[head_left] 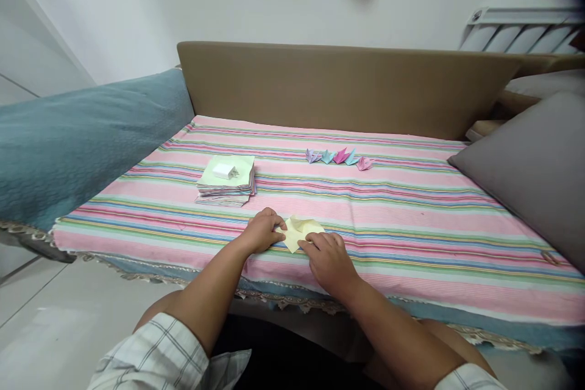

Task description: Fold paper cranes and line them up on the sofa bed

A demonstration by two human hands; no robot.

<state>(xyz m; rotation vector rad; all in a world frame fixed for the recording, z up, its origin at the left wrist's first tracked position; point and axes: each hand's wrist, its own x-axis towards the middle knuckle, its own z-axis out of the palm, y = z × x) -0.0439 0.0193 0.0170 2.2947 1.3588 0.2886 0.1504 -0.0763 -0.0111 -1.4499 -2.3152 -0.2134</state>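
A partly folded pale yellow paper (pixel 293 233) lies on the striped cloth near its front edge. My left hand (pixel 264 230) pinches its left side between thumb and fingers. On the right side, my right hand (pixel 326 251) grips the paper with thumb and bent fingers. Behind my left hand stands a stack of square paper sheets (pixel 227 186), pale green on top, with a small white box (pixel 223 170) on it. Farther back, several folded paper cranes (pixel 340 156) in purple, blue and pink form a row.
The striped cloth (pixel 411 219) covers a sofa seat with a brown backrest (pixel 320 85) behind. A blue-covered armrest (pixel 91 134) is at left, a grey cushion (pixel 534 170) at right. A small brown item (pixel 549 258) lies near the cushion.
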